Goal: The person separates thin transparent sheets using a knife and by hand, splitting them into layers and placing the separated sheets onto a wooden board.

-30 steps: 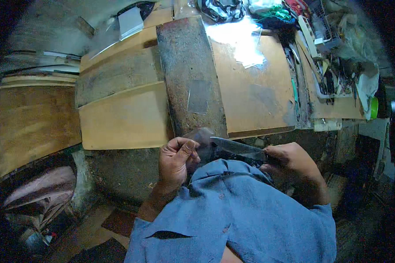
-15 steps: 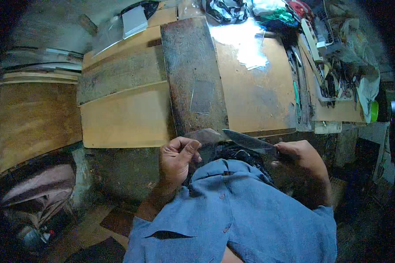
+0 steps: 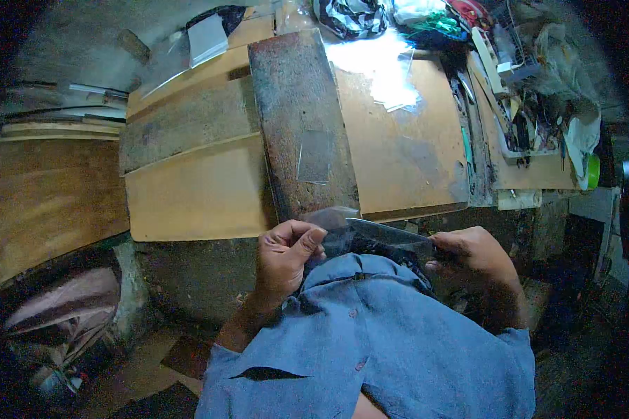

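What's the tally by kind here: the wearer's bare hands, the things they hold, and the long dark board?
Hands: 2, left hand and right hand
Knife: 1, in the right hand
Clear sheet: 1 visible in the left hand; layering unclear
Dark board: 1
Total: 5

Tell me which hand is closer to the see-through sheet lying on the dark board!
Left. The left hand is below the sheet in the picture, slightly to its left; the right hand, holding a knife, is farther off, below and right.
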A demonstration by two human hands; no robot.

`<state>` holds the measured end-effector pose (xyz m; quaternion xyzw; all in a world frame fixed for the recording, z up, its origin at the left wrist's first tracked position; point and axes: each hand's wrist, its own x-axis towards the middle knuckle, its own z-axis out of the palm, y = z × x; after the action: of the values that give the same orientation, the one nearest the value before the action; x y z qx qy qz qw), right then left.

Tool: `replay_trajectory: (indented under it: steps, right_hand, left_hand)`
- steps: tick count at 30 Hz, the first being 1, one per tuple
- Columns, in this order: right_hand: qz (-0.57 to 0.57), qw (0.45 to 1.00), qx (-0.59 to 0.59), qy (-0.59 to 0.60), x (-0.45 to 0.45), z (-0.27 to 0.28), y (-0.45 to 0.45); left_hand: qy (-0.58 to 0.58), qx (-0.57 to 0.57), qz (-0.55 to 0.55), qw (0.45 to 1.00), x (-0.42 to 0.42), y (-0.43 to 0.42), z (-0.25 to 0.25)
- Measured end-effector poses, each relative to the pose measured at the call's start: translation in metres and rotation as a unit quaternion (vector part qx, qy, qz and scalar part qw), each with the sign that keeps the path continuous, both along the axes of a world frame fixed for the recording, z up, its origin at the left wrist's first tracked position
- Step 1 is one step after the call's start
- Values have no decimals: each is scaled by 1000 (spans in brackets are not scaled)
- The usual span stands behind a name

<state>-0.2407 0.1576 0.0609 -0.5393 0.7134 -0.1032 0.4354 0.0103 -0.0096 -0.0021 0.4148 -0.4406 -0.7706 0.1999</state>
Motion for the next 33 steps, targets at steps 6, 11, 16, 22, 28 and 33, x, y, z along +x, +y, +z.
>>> replay_trajectory:
  steps: [6, 11, 16, 22, 28, 33]
  right_hand:
    - [-40, 998, 8, -40, 5, 3, -10]
    - [-14, 998, -11, -54, 11, -12, -19]
    - [9, 997, -28, -68, 13, -19, -29]
    - [63, 996, -29, -62, 15, -36, -45]
    - [121, 992, -27, -1, 9, -45, -54]
    - [-107, 992, -73, -7, -11, -20, -53]
  left_hand:
    - [-8, 3, -62, 998, -3, 1, 10]
    - [-38, -15, -140, 989, -9, 5, 15]
    - [-21, 9, -170, 985, -11, 9, 4]
    - [-40, 20, -224, 974, -19, 12, 6]
    - [-60, 37, -238, 969, -14, 16, 2]
    - [-61, 18, -247, 967, -4, 4, -2]
